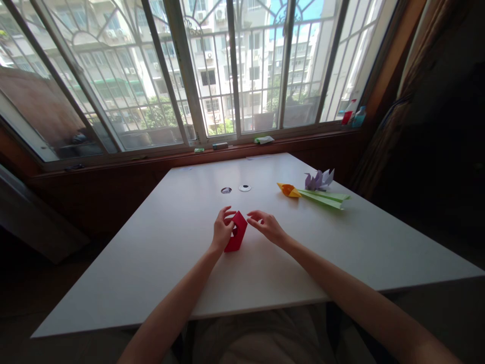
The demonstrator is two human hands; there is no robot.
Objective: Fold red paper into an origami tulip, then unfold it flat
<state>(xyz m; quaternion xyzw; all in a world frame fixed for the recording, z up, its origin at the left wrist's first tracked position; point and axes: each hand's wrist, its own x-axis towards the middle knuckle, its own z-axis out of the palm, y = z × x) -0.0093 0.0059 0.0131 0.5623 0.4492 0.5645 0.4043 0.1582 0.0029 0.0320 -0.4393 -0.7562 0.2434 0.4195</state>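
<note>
A: We see matt red folded paper (237, 231) under the left hand (222, 231), on a smooth white table (159, 253) with slight sheen.

B: Agreed. Right of that red piece, we read the green (326, 198), orange (288, 190) and purple (319, 180) folds as matt paper too.

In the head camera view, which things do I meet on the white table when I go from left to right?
Left hand → red folded paper held by it → right hand, just beside the paper → orange paper flower → green paper stem. All lie on the white table.
</note>
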